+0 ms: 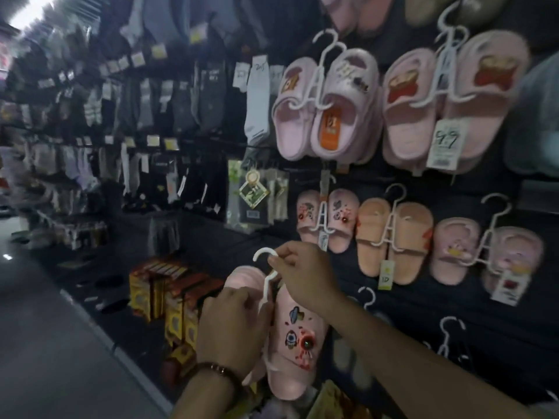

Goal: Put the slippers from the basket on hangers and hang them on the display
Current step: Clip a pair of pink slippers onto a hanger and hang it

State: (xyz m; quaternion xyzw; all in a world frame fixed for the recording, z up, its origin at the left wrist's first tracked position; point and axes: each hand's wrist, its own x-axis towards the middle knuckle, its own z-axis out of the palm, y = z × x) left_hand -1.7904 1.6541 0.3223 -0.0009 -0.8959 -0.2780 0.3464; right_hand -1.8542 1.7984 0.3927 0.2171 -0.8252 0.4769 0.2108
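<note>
A pair of pink slippers sits on a white hanger at six o'clock in the view. Mounting looks done for this pair, but it is not yet hooked on the display wall. The right hand pinches the hook, fingers together, and the left hand curls its fingers round the stem. Hung pairs fill one to three o'clock, and bare hangers wait at four. The basket is out of view, so I cannot tell how many slippers remain.
</note>
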